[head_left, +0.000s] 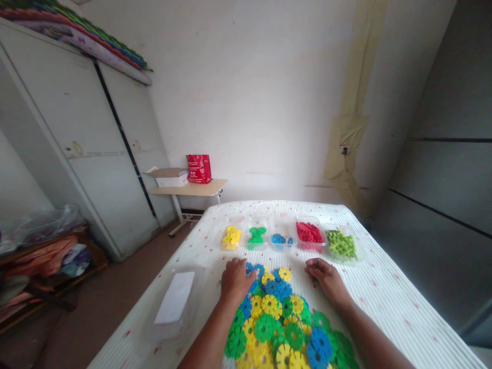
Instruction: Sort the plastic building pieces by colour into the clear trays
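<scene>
Yellow, green and blue notched plastic discs (289, 332) lay heaped between our hands, long axis toward us. Left hand (233, 279), nearer, was at far-left edge, fingers bent; right hand (326, 275) rested apart, fingers curled. We couldn't tell either's grasp.

On my feed, the left hand (235, 279) is at the pile of flower discs (286, 308), the right hand (325, 277) beside it; I see five clear tubs (284, 248) beyond on the counter (388, 302).
</scene>
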`<act>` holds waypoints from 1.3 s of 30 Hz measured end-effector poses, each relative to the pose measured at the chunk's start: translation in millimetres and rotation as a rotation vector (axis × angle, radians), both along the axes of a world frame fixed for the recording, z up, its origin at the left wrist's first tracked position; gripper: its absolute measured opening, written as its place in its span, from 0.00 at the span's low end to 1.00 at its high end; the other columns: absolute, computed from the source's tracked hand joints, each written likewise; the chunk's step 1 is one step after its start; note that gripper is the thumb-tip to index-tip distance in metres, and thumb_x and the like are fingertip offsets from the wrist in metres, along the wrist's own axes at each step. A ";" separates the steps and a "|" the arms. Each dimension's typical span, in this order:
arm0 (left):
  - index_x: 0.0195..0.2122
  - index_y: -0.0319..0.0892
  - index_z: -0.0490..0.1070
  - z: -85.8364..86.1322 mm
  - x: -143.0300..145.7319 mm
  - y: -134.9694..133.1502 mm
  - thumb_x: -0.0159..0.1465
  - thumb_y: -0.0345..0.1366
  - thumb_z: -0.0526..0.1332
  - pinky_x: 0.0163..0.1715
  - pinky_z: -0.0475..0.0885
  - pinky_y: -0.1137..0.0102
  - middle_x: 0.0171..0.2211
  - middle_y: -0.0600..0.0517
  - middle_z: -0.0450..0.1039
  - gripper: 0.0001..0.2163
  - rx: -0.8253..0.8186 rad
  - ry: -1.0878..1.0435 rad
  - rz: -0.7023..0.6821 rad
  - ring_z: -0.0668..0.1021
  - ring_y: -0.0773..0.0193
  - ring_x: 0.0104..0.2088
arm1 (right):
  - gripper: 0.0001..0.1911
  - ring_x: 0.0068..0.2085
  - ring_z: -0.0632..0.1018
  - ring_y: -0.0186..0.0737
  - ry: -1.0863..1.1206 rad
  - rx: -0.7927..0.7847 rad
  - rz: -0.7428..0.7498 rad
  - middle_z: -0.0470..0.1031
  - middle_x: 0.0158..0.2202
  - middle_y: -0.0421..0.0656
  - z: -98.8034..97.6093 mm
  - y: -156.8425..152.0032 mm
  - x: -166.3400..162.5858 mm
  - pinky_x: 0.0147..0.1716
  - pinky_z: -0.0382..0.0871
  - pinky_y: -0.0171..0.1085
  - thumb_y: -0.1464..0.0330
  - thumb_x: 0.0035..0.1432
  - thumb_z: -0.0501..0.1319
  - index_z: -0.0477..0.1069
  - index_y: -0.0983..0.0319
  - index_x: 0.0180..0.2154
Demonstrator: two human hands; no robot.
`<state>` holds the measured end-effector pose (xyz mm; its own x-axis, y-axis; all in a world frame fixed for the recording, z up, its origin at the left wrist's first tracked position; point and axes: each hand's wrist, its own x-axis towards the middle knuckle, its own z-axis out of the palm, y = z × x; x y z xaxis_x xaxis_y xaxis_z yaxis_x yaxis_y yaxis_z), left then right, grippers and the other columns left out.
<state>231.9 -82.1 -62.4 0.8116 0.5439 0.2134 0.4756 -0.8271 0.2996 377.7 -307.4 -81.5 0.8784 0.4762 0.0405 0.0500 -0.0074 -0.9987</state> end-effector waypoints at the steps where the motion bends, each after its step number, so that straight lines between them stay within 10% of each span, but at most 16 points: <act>1: 0.43 0.39 0.71 1.6 2.2 -3.6 0.54 0.46 0.58 0.43 0.65 0.66 0.41 0.43 0.71 0.20 0.013 0.021 0.003 0.70 0.53 0.45 | 0.12 0.21 0.67 0.32 -0.007 -0.002 0.001 0.71 0.22 0.38 -0.7 -0.3 0.4 0.19 0.60 0.32 0.61 0.42 0.61 0.68 0.61 0.30; 21: 0.37 0.40 0.73 -11.9 15.8 7.0 0.50 0.23 0.54 0.40 0.69 0.74 0.35 0.52 0.76 0.16 -0.553 -0.302 -0.049 0.76 0.67 0.37 | 0.13 0.21 0.67 0.33 -0.007 -0.007 0.007 0.70 0.22 0.38 -0.9 -1.0 1.6 0.19 0.61 0.33 0.60 0.43 0.61 0.67 0.61 0.30; 29: 0.35 0.38 0.75 18.2 22.8 5.3 0.47 0.24 0.56 0.33 0.71 0.73 0.29 0.52 0.77 0.15 -0.741 -0.407 -0.161 0.77 0.65 0.32 | 0.12 0.20 0.66 0.31 -0.003 -0.009 0.023 0.71 0.23 0.37 -7.6 0.1 4.6 0.19 0.59 0.32 0.61 0.44 0.60 0.67 0.61 0.31; 39: 0.46 0.37 0.69 56.3 109.0 -7.3 0.51 0.26 0.58 0.28 0.70 0.74 0.38 0.47 0.75 0.19 -0.676 -0.466 -0.048 0.77 0.66 0.31 | 0.12 0.22 0.67 0.32 -0.002 0.019 0.008 0.71 0.22 0.37 -6.6 -1.5 5.6 0.21 0.59 0.32 0.61 0.44 0.60 0.68 0.61 0.31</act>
